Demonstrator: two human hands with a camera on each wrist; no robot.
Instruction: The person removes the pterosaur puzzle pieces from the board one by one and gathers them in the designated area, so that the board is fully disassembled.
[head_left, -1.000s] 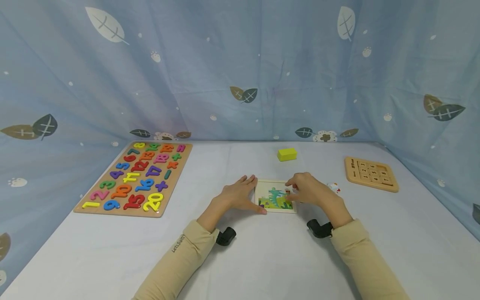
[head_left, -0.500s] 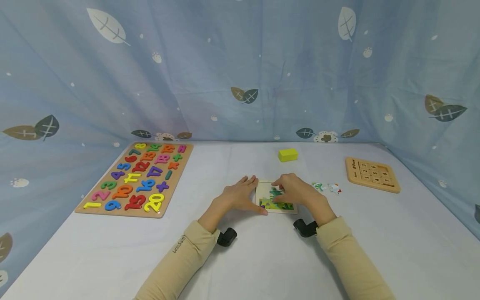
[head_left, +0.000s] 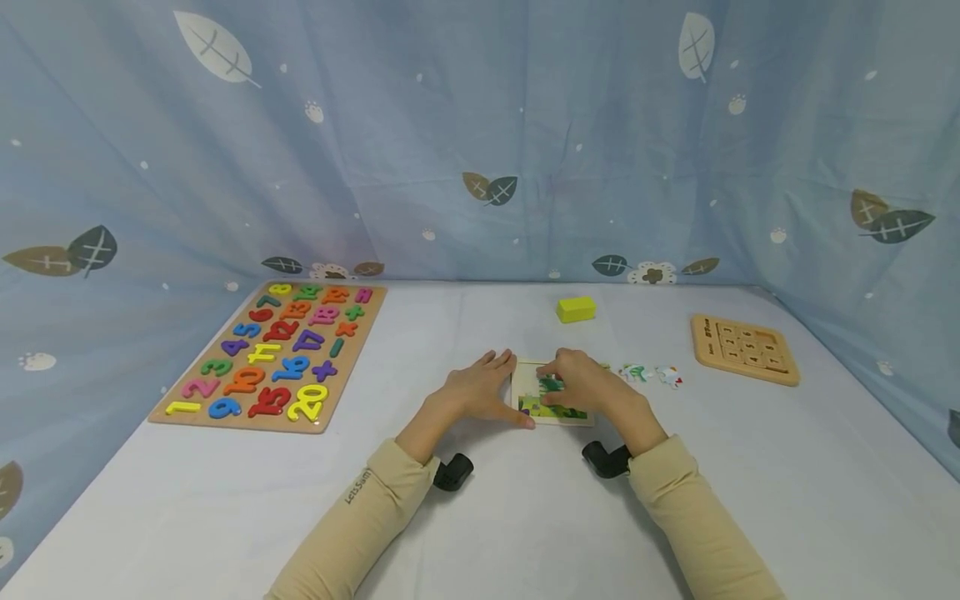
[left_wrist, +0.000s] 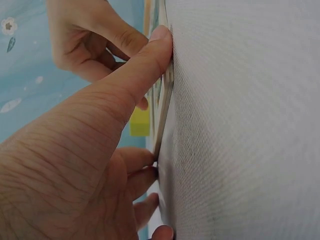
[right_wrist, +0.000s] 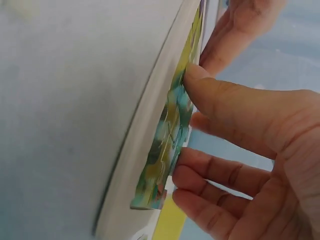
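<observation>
A small wooden jigsaw tray (head_left: 528,372) with a green dinosaur picture lies flat on the table. My left hand (head_left: 480,393) rests against its left side, fingers reaching the far corner and thumb along the near edge. Over the tray, my right hand (head_left: 581,382) pinches a teal-green puzzle piece (head_left: 551,384) between thumb and fingertips. In the right wrist view, the thumb and bent fingers of the right hand (right_wrist: 240,145) touch the picture pieces (right_wrist: 167,135); the held piece's outline is partly hidden. Two loose puzzle pieces (head_left: 669,377) lie to the right.
A yellow block (head_left: 576,309) stands behind the tray. At the left lies a board of colourful numbers (head_left: 262,354). A wooden sliding-number board (head_left: 742,348) lies at the right. A blue patterned curtain (head_left: 480,125) hangs behind the white table (head_left: 510,533).
My right hand has moved left over the tray and now works near its middle, uncovering the loose pieces at the right. My left hand stays at the tray's left side.
</observation>
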